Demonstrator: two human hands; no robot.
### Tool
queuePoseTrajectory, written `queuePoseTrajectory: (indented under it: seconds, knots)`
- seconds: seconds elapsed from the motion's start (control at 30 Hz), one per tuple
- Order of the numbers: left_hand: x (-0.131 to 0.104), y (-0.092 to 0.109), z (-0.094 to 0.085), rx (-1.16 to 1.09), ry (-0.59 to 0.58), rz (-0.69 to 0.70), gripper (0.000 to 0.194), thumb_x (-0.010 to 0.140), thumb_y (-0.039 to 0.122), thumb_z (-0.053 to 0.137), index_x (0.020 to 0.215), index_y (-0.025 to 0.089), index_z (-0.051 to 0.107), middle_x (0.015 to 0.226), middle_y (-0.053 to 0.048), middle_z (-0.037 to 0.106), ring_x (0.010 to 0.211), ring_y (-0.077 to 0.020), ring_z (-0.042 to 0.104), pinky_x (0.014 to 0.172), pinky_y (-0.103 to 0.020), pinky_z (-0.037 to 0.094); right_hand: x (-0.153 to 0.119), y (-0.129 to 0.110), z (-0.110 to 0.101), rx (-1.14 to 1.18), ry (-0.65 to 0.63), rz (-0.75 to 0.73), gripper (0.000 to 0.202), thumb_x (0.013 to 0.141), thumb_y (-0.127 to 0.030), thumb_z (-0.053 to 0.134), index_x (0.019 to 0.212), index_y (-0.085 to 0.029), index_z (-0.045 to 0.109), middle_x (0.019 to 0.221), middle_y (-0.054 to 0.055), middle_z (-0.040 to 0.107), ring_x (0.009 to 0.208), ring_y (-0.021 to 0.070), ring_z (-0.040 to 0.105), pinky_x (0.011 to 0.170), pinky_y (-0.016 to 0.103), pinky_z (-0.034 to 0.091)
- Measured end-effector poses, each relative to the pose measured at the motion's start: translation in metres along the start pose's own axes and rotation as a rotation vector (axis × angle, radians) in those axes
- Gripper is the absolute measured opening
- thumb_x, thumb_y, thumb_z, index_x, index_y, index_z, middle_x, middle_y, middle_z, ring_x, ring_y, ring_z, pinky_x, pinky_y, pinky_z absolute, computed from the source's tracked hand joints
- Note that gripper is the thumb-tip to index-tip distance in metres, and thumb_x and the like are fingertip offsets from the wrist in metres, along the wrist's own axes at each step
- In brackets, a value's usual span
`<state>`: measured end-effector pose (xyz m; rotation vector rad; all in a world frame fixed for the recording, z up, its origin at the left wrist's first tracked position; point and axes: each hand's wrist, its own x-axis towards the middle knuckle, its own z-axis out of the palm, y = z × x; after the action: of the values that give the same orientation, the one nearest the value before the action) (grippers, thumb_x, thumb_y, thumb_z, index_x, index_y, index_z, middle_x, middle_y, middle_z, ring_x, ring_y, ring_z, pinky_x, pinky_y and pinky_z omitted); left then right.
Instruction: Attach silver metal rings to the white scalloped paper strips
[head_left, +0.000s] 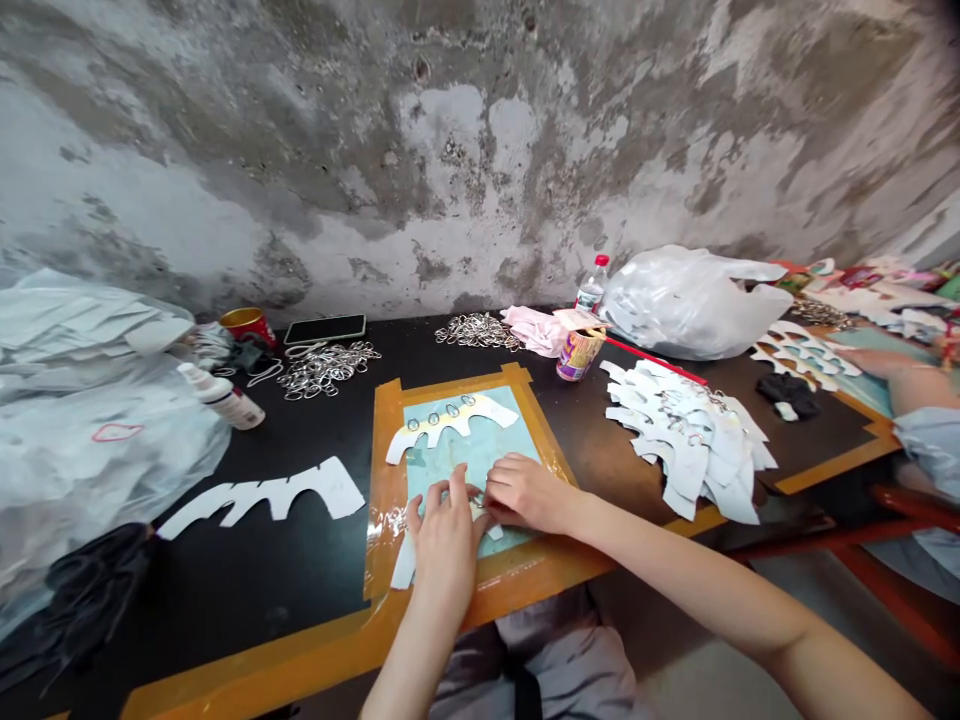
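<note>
On a pale green mat [517,400] framed with brown tape, my left hand [444,535] bends its fingers down onto a white scalloped piece [403,565], mostly covered by both hands. My right hand [529,492] meets it from the right, fingers curled together. A small glint of metal shows between the fingertips; what the right fingers pinch is hidden. Just beyond the hands lies another white scalloped piece [491,408] with a yellowish band and several oval metal rings on it. A plain scalloped piece [334,488] rests on the black table to the left.
Metal rings lie in two heaps [326,368] [478,332] behind the mat. A white bottle [221,397] and phone [325,329] are at left, a patterned cup [577,355] behind. Stacked white pieces [682,425] sit at right. Another person's arm [911,385] is far right.
</note>
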<state>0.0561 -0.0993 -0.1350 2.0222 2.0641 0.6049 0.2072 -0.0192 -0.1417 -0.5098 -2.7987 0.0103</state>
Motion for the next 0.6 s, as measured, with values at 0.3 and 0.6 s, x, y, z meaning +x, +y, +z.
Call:
queuePoseTrajectory:
  seconds: [0.3, 0.6]
  knots:
    - [-0.002, -0.007, 0.002, -0.005, 0.005, 0.032, 0.052, 0.085, 0.028, 0.063, 0.132, 0.02, 0.042, 0.107, -0.009, 0.073, 0.118, -0.03, 0.054, 0.101, -0.056, 0.03, 0.0, 0.005, -0.013, 0.093, -0.098, 0.025, 0.026, 0.098, -0.029, 0.047, 0.09, -0.015, 0.066, 0.08, 0.006, 0.063, 0.081, 0.0184, 0.056, 0.077, 0.031, 0.041]
    - [-0.003, -0.006, -0.001, -0.075, -0.002, -0.001, 0.058, 0.085, 0.028, 0.063, 0.138, 0.021, 0.038, 0.108, -0.009, 0.072, 0.117, -0.03, 0.053, 0.104, -0.059, 0.024, 0.013, 0.007, -0.015, 0.173, -0.148, 0.197, 0.02, 0.086, -0.036, 0.067, 0.081, -0.017, 0.072, 0.077, 0.003, 0.064, 0.082, 0.0181, 0.057, 0.075, 0.031, 0.037]
